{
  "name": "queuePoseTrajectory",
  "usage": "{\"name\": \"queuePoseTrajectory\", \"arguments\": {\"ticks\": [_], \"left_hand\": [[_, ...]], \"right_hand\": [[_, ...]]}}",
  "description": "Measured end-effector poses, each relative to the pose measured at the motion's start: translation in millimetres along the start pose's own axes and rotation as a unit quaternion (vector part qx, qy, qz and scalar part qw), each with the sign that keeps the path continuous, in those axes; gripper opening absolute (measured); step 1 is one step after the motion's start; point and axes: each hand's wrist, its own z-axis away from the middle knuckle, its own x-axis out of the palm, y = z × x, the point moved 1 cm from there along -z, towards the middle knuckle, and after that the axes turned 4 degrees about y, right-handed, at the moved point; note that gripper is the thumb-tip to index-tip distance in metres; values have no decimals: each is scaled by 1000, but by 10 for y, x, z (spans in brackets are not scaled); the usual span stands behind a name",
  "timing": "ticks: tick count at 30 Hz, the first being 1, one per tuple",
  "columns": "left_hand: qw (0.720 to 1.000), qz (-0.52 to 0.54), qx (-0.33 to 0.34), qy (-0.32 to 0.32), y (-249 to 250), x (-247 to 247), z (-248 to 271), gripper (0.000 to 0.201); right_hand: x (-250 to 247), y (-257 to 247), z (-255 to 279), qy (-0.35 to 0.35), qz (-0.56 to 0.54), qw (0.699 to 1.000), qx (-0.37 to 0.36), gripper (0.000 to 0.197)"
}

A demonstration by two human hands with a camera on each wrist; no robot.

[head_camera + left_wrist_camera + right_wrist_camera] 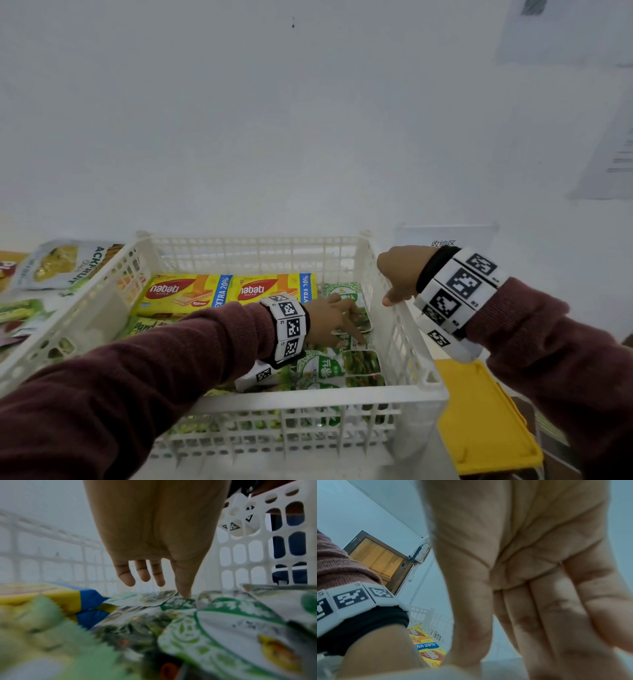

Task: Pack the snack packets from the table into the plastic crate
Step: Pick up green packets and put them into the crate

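Observation:
The white plastic crate [308,394] stands in the middle of the table. Inside lie two yellow wafer packets [185,294], a green pandan packet [147,325] and several green-and-white snack packets [342,366]. My left hand [346,322] reaches into the crate's right half with fingers spread and straight. In the left wrist view, the left hand [154,574] touches a green-and-white packet [223,615] with its thumb tip and holds nothing. My right hand [399,274] grips the crate's right rim, thumb inside and fingers outside; the right wrist view shows that hand [522,601] near the wafer packets [428,649].
Left of the crate, a jackfruit packet [65,263] and several green packets [20,311] lie on the table. A yellow tray [479,411] sits to the right of the crate. A white wall rises just behind it, bearing a paper label [443,240].

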Motion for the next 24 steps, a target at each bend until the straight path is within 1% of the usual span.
{"name": "queuePoseTrajectory", "arguments": {"ticks": [3,6,10,13,16,17,22,24], "left_hand": [[999,-43,-10,15,-35,32,9,47],[998,-57,-29,25,-46,56,-12,49],[997,-61,-43,22,-54,65,-39,51],[998,-26,-42,25,-41,31,-45,57],[996,41,-72,13,-44,32,-55,70],[995,57,-81,5,-46,36,-63,71],[992,89,-89,-16,-22,-16,-53,61],[989,119,-87,3,18,-96,-4,53]], "right_hand": [[-12,-1,7,-5,6,1000,-5,42],[-29,-16,19,-8,16,1000,-11,42],[-31,-29,18,-5,22,1000,-12,41],[-37,-35,22,-6,27,1000,-14,41],[-32,-43,17,-8,43,999,-17,41],[-28,-45,18,-10,46,999,-18,41],[-48,-43,-4,-31,56,998,-19,42],[-77,-46,-7,-44,49,998,-20,36]]}}
